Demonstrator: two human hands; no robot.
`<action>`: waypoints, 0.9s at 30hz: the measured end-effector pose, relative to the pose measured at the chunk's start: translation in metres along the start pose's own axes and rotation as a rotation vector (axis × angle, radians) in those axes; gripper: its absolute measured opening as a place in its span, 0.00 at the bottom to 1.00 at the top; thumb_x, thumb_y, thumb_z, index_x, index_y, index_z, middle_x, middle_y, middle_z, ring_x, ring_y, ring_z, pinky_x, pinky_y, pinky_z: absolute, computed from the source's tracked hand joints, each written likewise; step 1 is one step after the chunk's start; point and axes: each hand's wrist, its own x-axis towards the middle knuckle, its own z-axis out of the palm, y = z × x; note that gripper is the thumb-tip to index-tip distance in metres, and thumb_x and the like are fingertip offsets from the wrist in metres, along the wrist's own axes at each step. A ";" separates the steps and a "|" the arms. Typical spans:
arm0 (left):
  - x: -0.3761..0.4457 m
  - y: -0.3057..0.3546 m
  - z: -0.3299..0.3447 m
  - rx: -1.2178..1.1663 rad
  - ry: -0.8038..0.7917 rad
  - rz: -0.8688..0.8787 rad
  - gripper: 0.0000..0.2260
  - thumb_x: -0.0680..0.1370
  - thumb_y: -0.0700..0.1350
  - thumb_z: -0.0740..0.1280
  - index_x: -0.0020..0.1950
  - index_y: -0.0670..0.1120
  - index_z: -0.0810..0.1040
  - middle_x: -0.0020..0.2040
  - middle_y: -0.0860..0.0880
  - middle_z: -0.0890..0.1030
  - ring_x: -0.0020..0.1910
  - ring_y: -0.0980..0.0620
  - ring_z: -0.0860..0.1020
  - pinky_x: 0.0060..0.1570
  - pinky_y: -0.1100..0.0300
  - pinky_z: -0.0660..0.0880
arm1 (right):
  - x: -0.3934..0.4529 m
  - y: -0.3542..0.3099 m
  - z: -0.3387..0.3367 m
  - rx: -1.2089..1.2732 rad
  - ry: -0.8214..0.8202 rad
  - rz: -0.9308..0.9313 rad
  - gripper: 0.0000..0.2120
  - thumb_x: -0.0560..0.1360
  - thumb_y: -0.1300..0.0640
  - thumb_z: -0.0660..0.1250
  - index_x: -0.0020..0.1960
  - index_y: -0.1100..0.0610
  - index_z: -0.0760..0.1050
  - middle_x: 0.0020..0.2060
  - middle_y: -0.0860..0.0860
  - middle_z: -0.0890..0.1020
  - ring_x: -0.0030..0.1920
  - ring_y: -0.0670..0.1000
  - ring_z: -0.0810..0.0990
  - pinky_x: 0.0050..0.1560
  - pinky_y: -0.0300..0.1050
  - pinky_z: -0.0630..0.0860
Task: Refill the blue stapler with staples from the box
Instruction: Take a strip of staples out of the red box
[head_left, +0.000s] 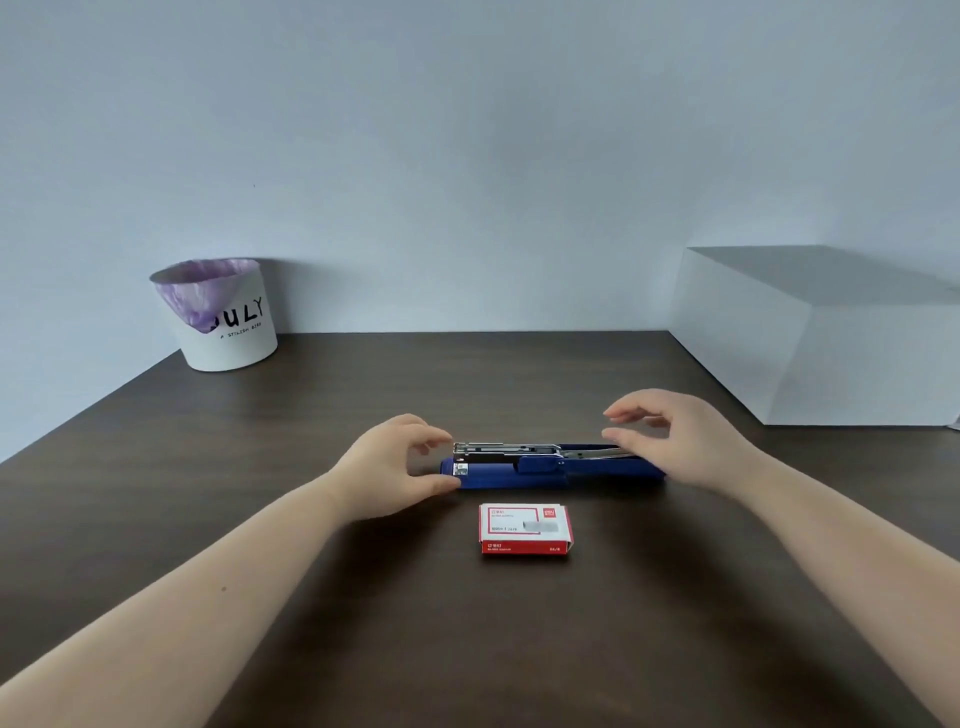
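1. My left hand (395, 467) has its fingers curled loosely apart around the stapler's front end, thumb touching the blue base, gripping nothing firmly that I can see.
2. My right hand (670, 441) hovers spread over the rear end, fingers apart and empty.
3. The blue stapler (550, 465) lies mid-table (311, 649), apparently swung open with its metal magazine exposed.
4. The staple box (524, 527) sits just nearer me, looking closed; I judge loading remains undone.
5. The stapler's long axis runs left to right, nose pointing left.
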 end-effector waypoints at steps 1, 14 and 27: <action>-0.006 0.002 0.000 -0.026 0.067 0.008 0.16 0.68 0.53 0.73 0.54 0.50 0.79 0.47 0.54 0.78 0.46 0.56 0.77 0.48 0.64 0.74 | -0.002 -0.009 0.000 -0.038 -0.005 -0.037 0.08 0.72 0.52 0.71 0.50 0.50 0.80 0.43 0.42 0.81 0.43 0.36 0.77 0.47 0.26 0.69; -0.032 0.057 0.018 0.035 -0.135 0.160 0.20 0.68 0.59 0.70 0.56 0.53 0.77 0.52 0.54 0.80 0.52 0.55 0.76 0.56 0.56 0.75 | -0.033 -0.053 0.032 -0.147 -0.497 0.017 0.17 0.75 0.40 0.61 0.58 0.47 0.76 0.46 0.42 0.79 0.45 0.42 0.76 0.46 0.36 0.70; -0.040 0.052 0.004 -0.294 -0.072 0.024 0.13 0.69 0.49 0.74 0.53 0.53 0.80 0.45 0.63 0.79 0.47 0.58 0.81 0.52 0.60 0.79 | -0.047 -0.048 0.041 0.910 -0.331 0.304 0.12 0.76 0.63 0.64 0.58 0.58 0.79 0.46 0.56 0.85 0.36 0.47 0.80 0.34 0.40 0.75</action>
